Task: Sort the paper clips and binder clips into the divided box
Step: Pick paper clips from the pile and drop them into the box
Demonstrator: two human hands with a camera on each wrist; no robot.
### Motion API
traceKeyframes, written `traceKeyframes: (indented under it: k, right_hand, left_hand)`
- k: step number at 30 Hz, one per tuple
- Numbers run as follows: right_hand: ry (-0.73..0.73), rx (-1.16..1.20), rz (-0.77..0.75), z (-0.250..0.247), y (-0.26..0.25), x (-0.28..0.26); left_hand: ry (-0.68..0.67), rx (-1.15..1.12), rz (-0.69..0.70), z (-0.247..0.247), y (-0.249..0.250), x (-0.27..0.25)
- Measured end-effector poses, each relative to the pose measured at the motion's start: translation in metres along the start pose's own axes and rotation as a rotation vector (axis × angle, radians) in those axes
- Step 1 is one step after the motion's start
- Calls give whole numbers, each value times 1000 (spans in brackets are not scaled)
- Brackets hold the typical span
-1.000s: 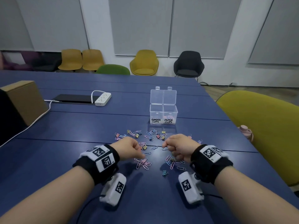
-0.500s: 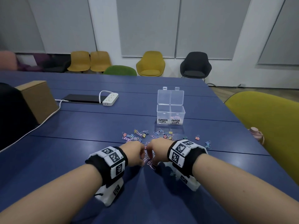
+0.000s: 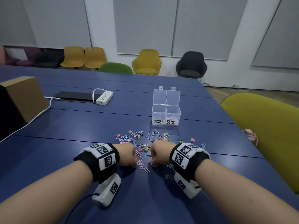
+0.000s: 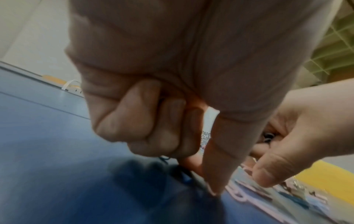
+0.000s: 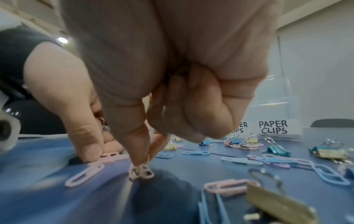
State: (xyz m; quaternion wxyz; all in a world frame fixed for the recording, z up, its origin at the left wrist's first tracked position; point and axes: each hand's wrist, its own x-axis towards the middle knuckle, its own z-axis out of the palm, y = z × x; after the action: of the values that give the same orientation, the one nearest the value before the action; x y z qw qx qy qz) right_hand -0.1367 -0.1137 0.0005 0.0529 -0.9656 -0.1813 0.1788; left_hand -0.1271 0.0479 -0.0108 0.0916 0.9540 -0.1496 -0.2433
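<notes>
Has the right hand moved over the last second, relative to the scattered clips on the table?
Yes. The right hand has shifted toward the left hand, from the pile's right side to its middle; it now pinches a pink paper clip.

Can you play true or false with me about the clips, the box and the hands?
1. The divided box has its lids open. True.
2. Pink clips already lie in the side marked BINDER CLIPS. False: they lie in the PAPER CLIPS side; the binder side looks empty.
3. The right hand pinches a pink paper clip at the table. True.
4. All the clips are sorted. False: many loose clips lie on the blue table.
5. The left hand is lifted over the box. False: it is down among the clips.
</notes>
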Motion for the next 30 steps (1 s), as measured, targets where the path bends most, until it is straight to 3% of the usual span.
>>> traceKeyframes:
  k: [3, 8, 10, 13, 16, 20, 23, 26, 28, 30]
  right_hand:
    - [18, 166, 32, -7, 10, -8]
    - [9, 1022, 244, -7, 36, -17]
    - [55, 1254, 254, -6, 48, -19]
    - [109, 1460, 268, -6, 63, -21]
    - [90, 1560, 294, -7, 76, -22]
    - [-51, 1343, 302, -10, 90, -26]
    - [-197, 1037, 339, -13, 103, -29]
    - [-213, 807, 385, -27, 114, -28]
    - [-178, 587, 383, -41, 119, -26]
    - [-100, 394, 368, -56, 124, -19]
  left_hand:
    - [-24, -123, -62, -5, -4, -4]
    - [-98, -1150, -148, -10, -16, -7]
    - [-141, -1418, -120, -14, -19, -7]
    - [-146, -1725, -95, -17, -19, -2]
    - [-126, -1877, -107, -17, -15, 4]
    - [-132, -1719, -183, -19, -2, 15]
    - [-199, -1220, -213, -22, 17, 26]
    - [-293, -880, -150, -39, 41, 40]
    - [-231, -773, -108, -60, 60, 58]
    - [-58, -748, -77, -85, 80, 84]
